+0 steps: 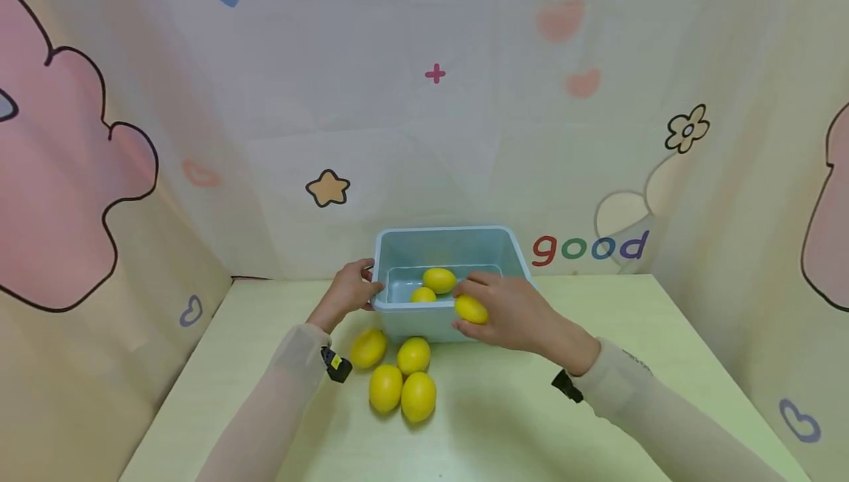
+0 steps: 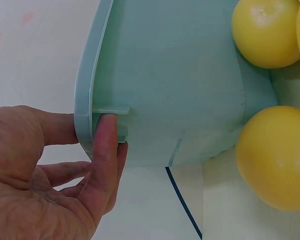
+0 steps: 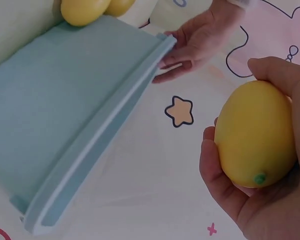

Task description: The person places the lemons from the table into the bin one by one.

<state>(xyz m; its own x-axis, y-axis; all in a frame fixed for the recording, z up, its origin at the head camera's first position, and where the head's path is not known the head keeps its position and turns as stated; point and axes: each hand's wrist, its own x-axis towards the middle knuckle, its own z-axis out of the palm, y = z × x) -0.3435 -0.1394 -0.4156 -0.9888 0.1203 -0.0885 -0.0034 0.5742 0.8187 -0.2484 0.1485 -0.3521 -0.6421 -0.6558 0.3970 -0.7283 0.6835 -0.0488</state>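
Observation:
A light blue plastic bin [image 1: 424, 326] stands on the table. My left hand [image 1: 348, 289] grips its left rim; in the left wrist view the thumb is over the rim and the fingers [image 2: 106, 145] lie underneath, beside a small rib. My right hand [image 1: 517, 314] holds a yellow lemon [image 1: 471, 309] at the bin's front rim. The right wrist view shows this lemon [image 3: 255, 135] between thumb and curled fingers, with its green tip visible. Inside the bin lie two lemons, one further back [image 1: 439, 280] and one partly hidden by the front wall [image 1: 423, 295].
Several more lemons lie on the table in front of the bin, among them a left one [image 1: 368, 348] and a near one [image 1: 418, 396]. The pale table [image 1: 530, 423] meets a printed curtain [image 1: 371, 143] behind the bin and at both sides.

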